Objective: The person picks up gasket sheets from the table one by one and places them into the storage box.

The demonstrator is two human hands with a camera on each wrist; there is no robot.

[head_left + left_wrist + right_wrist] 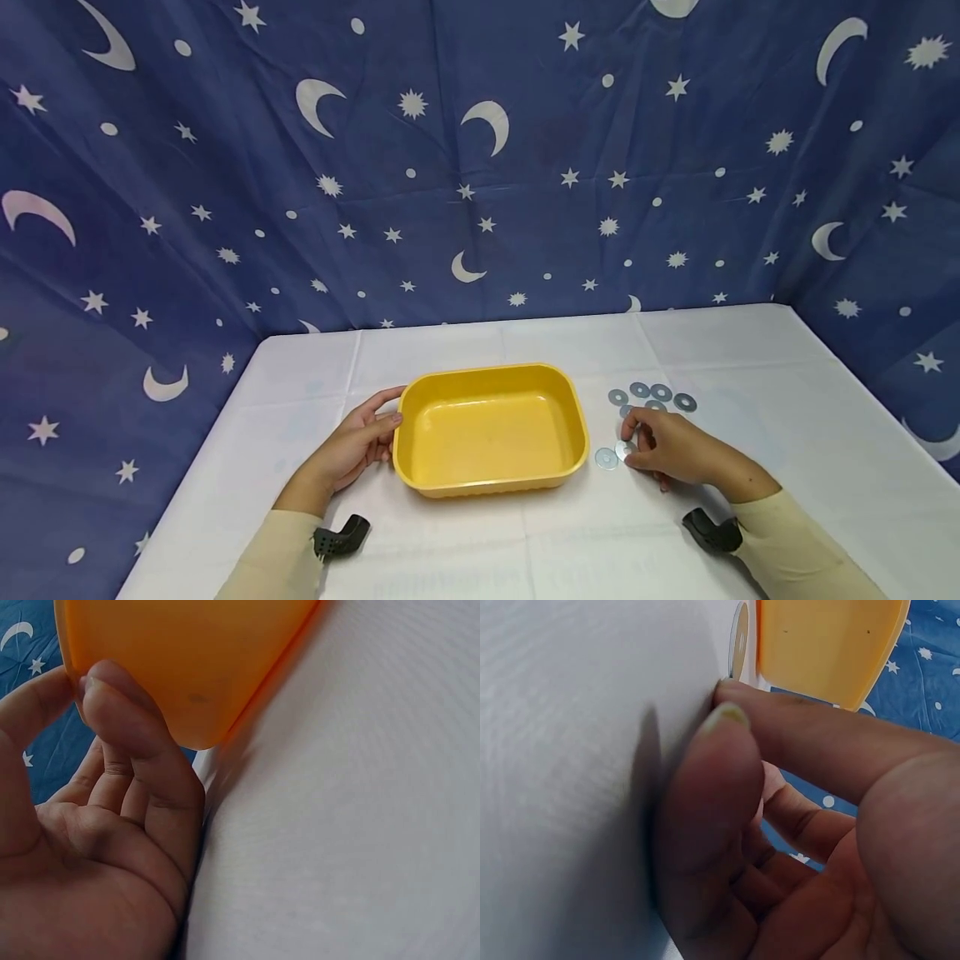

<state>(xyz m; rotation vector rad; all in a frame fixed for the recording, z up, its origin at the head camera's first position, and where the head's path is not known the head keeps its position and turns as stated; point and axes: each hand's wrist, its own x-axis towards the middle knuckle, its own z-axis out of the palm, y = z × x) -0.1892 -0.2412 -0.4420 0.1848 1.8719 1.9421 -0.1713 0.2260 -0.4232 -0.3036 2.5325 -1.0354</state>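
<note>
A yellow plastic tub (491,486) with rounded corners stands upright on the white cloth. My left hand (352,446) holds its left end, the thumb (124,712) on the rim. In the left wrist view the tub (195,660) looks orange between thumb and fingers. Right of the tub, my right hand (675,448) pinches a flat metal washer (625,451) at the tabletop, between thumb and index finger. Another washer (606,459) lies flat between that one and the tub. In the right wrist view, a washer (739,641) shows just beyond the fingertips.
Several more metal washers (662,392) lie grouped behind my right hand, one darker washer (685,402) at their right. White cloth (465,558) covers the table. A blue curtain (525,250) with moons and stars rises behind and at both sides.
</note>
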